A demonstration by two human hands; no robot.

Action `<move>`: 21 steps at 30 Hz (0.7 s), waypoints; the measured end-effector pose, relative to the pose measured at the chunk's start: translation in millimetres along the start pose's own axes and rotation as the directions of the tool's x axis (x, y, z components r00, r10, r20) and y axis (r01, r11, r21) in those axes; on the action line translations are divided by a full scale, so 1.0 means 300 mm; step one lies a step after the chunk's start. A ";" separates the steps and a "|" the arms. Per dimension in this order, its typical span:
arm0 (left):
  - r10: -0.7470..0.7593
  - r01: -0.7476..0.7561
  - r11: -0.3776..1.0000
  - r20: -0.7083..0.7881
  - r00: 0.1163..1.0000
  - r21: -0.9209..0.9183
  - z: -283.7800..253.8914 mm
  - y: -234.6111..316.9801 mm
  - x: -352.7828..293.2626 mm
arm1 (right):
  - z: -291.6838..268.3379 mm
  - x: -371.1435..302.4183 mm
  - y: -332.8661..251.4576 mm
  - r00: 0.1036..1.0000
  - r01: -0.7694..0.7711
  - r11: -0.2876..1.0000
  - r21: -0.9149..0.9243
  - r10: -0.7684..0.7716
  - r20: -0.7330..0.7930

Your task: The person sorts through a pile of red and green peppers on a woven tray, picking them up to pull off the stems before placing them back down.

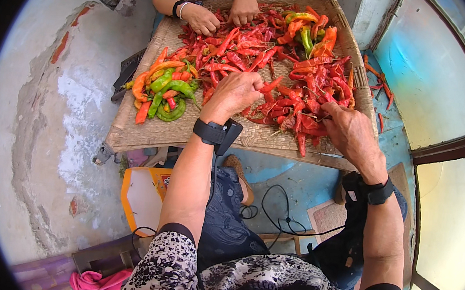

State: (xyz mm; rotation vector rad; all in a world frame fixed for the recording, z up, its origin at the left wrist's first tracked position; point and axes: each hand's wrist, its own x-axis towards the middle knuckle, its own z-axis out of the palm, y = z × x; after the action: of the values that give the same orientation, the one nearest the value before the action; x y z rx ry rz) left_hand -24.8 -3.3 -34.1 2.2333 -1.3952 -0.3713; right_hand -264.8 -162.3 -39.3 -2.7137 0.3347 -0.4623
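Observation:
A woven tray (148, 136) carries a wide spread of red chili peppers (248, 47). Over its near middle, my left hand (233, 95) is closed, with a red chili pepper (271, 85) sticking out to the right from between thumb and fingers. My right hand (354, 134) reaches into the near right heap of red chilies (305, 104). Its fingers are bent together at the heap's edge, and what they pinch is hidden. Green and orange peppers (164, 90) form a small pile at the tray's left. Another mixed pile (311, 34) lies at the far right.
Across the tray, another person's two hands (201, 20) work among the chilies. Loose peppers (385, 87) lie on the blue surface right of the tray. Below are a black cable (278, 223) and an orange-and-white box (142, 195). A wall stands left, window panes right.

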 end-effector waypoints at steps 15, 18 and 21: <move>0.265 -0.225 0.952 -0.194 0.945 0.205 0.023 -0.034 0.023 | 0.004 0.010 -0.010 1.000 0.018 1.000 0.017 -0.018 0.002; 0.215 -0.189 0.928 -0.048 0.975 0.321 0.087 -0.046 0.038 | -0.005 0.014 -0.002 1.000 0.015 1.000 -0.003 -0.015 0.019; 0.146 -0.150 0.925 0.038 0.989 0.348 0.071 -0.030 0.044 | -0.012 0.012 0.001 0.987 -0.060 0.997 -0.054 0.067 0.148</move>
State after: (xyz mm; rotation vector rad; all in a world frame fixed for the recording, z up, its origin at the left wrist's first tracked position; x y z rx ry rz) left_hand -21.8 -17.2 -56.7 2.3796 -1.7386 -0.0862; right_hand -262.8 -164.7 -35.4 -2.7564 0.3949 -0.2341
